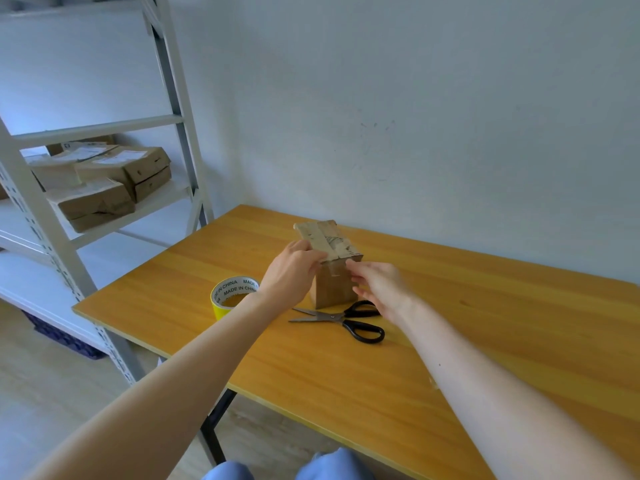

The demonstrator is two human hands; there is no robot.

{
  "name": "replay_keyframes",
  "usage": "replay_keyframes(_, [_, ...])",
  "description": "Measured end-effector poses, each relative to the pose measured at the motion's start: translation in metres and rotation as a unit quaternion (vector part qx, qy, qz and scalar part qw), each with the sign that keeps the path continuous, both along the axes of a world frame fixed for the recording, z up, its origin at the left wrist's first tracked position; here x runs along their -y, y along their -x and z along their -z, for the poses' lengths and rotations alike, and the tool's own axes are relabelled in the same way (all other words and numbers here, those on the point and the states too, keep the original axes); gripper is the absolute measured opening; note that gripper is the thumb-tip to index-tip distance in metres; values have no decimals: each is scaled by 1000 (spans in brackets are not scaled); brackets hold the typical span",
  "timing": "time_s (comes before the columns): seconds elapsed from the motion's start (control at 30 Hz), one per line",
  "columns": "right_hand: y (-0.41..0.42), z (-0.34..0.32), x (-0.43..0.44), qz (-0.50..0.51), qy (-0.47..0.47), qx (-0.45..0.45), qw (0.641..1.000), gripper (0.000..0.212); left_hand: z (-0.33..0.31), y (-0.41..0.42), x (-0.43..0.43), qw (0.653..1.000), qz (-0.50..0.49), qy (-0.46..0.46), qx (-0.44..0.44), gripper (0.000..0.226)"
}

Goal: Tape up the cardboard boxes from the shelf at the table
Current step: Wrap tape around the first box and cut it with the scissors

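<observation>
A small cardboard box (333, 287) stands upright on the wooden table (485, 306), with tape running over its top and down its near face. My left hand (292, 271) grips the box's upper left edge. My right hand (379, 285) rests on the near right side, its fingers pressing the tape strip against the cardboard. A yellow tape roll (230, 296) lies flat on the table just left of my left wrist. Black-handled scissors (346, 320) lie on the table right in front of the box, under my right hand.
A white metal shelf (104, 126) stands to the left of the table, holding several more cardboard boxes (114, 174). A pale wall runs behind the table. The table's front edge (311, 424) is near my knees.
</observation>
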State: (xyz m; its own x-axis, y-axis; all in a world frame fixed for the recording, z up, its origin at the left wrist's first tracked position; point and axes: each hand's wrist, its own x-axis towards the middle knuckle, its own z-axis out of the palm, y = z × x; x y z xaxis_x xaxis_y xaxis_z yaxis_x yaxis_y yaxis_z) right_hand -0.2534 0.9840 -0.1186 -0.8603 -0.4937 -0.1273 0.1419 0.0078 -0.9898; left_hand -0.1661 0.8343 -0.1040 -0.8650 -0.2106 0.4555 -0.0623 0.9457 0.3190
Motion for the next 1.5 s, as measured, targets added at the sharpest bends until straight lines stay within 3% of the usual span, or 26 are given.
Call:
replay_keyframes(0.2, [10, 6, 7, 42, -11, 48, 998, 3, -4, 6, -5, 997, 24, 65, 36, 32])
replay_keyframes(0.27, [12, 9, 11, 38, -29, 53, 997, 3, -4, 7, -2, 996, 31, 40, 70, 27])
replay_keyframes(0.37, [14, 8, 18, 54, -57, 32, 996, 7, -4, 7, 1, 993, 47, 3, 111, 27])
replay_keyframes(0.47, [26, 6, 26, 92, -102, 0, 991, 21, -2, 6, 1, 989, 38, 30, 138, 43])
replay_keyframes(0.6, [41, 9, 32, 124, -143, -10, 982, 28, -2, 9, 3, 996, 24, 45, 77, 43])
replay_keyframes(0.73, [39, 1, 32, 148, -141, -5, 979, 30, -7, 21, 25, 998, -20, -53, 5, 42])
replay_keyframes(0.8, [32, -1, 26, 192, -186, -72, 961, 47, -7, 27, 37, 997, -26, -56, 38, 42])
replay_keyframes(0.9, [14, -2, 19, 265, -208, -331, 882, 32, -3, 33, 44, 997, 16, 2, 70, 41])
replay_keyframes(0.97, [6, 0, 22, 240, -181, -424, 854, 27, 0, 37, 42, 995, 44, 26, 88, 43])
replay_keyframes(1.03, [-1, 2, 30, 169, -187, -437, 863, 37, 2, 40, 39, 991, 58, 29, 117, 46])
replay_keyframes(1.17, [-10, 6, 47, 88, -208, -325, 918, 55, 10, 41, 36, 988, 48, 52, 136, 48])
replay_keyframes(1.27, [-10, 14, 51, 85, -200, -349, 911, 52, 10, 41, 34, 987, 29, 81, 135, 47])
replay_keyframes(1.33, [-4, 13, 48, 49, -242, -388, 888, 49, 6, 40, 33, 986, 25, 96, 132, 49])
replay_keyframes(1.43, [8, 8, 40, 11, -354, -499, 791, 48, -2, 38, 40, 987, 31, 96, 129, 61])
replay_keyframes(1.5, [12, 5, 37, -5, -359, -558, 748, 49, -3, 36, 46, 982, 38, 112, 144, 64])
